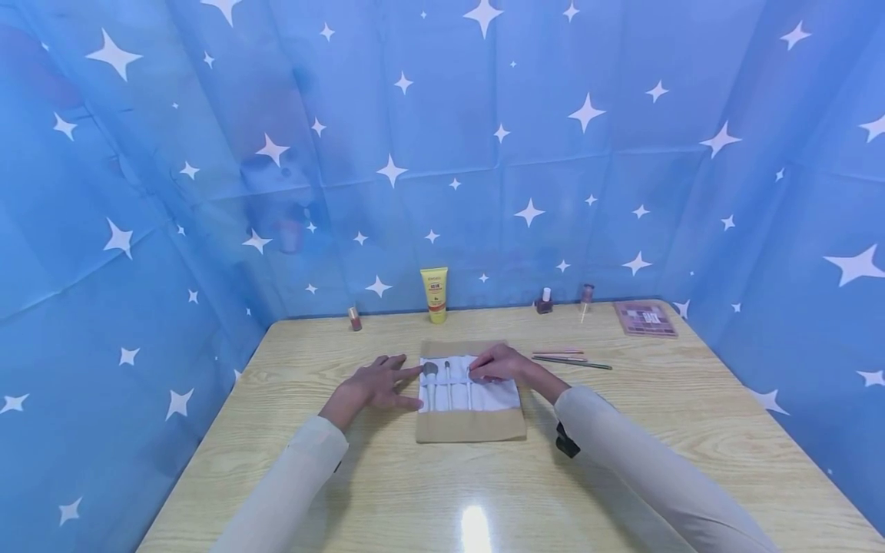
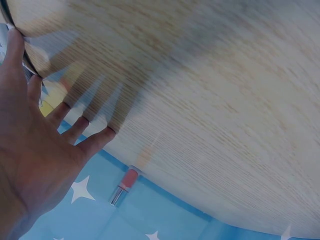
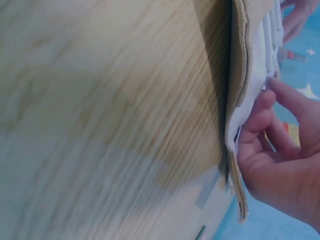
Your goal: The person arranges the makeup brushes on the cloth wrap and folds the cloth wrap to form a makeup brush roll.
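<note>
A tan fabric brush roll (image 1: 472,427) lies spread on the table, with a white pocket panel (image 1: 498,396) across it. A wide-headed makeup brush (image 1: 430,370) and a slimmer brush (image 1: 448,378) stand in its left pockets. Further right, my right hand (image 1: 499,364) pinches a third makeup brush (image 1: 470,393) near its top; its handle lies in a pocket and my fingers cover its head. In the right wrist view, the right fingers (image 3: 261,116) bend against the white cloth. My left hand (image 1: 379,384) spreads its fingers, the tips touching the roll's left edge.
Right of the roll lie several slim pencils or brushes (image 1: 574,362). Along the back stand a red lip-colour tube (image 1: 356,319), a yellow squeeze tube (image 1: 435,295), a dark nail polish bottle (image 1: 545,304) and a small capped tube (image 1: 587,293). A makeup palette (image 1: 646,319) lies back right.
</note>
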A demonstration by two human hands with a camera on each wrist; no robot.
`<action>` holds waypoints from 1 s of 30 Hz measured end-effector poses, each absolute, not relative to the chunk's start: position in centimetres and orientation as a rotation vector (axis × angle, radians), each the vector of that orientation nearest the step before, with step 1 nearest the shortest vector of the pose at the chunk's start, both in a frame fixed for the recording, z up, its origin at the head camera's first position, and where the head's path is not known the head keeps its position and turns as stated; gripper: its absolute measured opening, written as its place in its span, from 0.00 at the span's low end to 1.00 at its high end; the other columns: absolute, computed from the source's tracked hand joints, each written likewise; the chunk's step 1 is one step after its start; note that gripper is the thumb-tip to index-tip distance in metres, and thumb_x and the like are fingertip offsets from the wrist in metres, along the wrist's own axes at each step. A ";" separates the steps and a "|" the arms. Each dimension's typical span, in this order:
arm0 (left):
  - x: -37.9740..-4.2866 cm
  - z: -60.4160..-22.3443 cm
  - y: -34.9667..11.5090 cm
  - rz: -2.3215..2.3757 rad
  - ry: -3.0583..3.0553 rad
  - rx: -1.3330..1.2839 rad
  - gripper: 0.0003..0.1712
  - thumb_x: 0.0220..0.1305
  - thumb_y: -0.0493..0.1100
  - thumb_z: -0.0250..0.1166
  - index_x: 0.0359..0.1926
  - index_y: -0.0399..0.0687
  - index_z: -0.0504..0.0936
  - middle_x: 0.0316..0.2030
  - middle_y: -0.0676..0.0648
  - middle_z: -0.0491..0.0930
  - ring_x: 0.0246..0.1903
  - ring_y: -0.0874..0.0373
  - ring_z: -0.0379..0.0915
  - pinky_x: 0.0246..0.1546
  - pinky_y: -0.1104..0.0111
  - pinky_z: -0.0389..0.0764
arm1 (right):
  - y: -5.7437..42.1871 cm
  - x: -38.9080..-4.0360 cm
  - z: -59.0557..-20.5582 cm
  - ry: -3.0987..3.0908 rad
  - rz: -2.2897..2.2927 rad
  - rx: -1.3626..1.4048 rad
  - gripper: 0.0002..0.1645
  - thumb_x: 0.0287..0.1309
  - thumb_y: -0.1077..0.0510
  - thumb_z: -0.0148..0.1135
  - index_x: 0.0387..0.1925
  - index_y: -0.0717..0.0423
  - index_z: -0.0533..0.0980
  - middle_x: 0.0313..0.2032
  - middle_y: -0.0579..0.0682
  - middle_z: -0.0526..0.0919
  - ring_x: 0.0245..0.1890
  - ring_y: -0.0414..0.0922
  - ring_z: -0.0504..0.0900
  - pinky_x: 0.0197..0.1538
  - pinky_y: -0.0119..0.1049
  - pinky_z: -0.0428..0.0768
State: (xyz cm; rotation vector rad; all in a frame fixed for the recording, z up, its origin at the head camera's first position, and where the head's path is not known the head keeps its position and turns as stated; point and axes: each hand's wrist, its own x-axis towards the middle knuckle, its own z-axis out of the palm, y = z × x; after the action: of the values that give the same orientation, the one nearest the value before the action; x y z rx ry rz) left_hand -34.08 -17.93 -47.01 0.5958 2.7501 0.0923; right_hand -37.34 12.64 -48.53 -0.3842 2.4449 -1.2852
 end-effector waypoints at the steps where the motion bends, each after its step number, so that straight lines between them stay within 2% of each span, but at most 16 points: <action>1: -34.1 -47.0 -17.9 0.092 2.750 0.597 0.49 0.64 0.78 0.58 0.81 0.74 0.57 0.83 0.46 0.48 0.80 0.39 0.42 0.73 0.35 0.57 | 12.7 -37.3 -48.5 2.447 -1.284 -0.390 0.13 0.66 0.59 0.70 0.49 0.63 0.87 0.23 0.43 0.80 0.21 0.36 0.71 0.25 0.25 0.66; 4: -34.0 -46.9 -17.8 0.092 2.755 0.601 0.49 0.64 0.79 0.58 0.81 0.75 0.57 0.83 0.46 0.48 0.80 0.39 0.42 0.73 0.35 0.57 | 13.0 -37.0 -48.3 2.451 -1.276 -0.415 0.13 0.67 0.60 0.69 0.49 0.63 0.87 0.24 0.44 0.81 0.22 0.37 0.72 0.26 0.27 0.68; 15: -33.8 -46.9 -17.9 0.108 2.765 0.603 0.48 0.64 0.78 0.59 0.81 0.73 0.59 0.82 0.45 0.50 0.80 0.39 0.44 0.71 0.34 0.59 | 13.9 -36.1 -48.1 2.452 -1.275 -0.595 0.14 0.68 0.63 0.67 0.51 0.67 0.85 0.38 0.53 0.90 0.29 0.39 0.79 0.32 0.30 0.77; 25: -33.6 -46.9 -18.0 0.116 2.766 0.590 0.49 0.63 0.79 0.59 0.81 0.73 0.59 0.82 0.45 0.50 0.80 0.38 0.44 0.71 0.33 0.59 | 15.4 -35.4 -47.5 2.464 -1.242 -0.696 0.15 0.65 0.66 0.68 0.51 0.70 0.84 0.41 0.57 0.90 0.31 0.39 0.82 0.31 0.30 0.80; 30: -33.6 -46.8 -17.8 0.130 2.762 0.582 0.49 0.63 0.78 0.60 0.80 0.73 0.59 0.82 0.45 0.50 0.80 0.38 0.44 0.71 0.33 0.59 | 16.7 -35.0 -47.2 2.462 -1.250 -0.720 0.15 0.65 0.66 0.68 0.51 0.72 0.83 0.42 0.59 0.90 0.36 0.41 0.86 0.33 0.33 0.83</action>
State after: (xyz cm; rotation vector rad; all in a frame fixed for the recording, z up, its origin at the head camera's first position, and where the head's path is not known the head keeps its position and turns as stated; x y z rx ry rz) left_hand -33.61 -17.83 -46.85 0.5817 2.7622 0.1301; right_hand -35.02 16.68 -47.16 -0.7199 2.4620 -1.2499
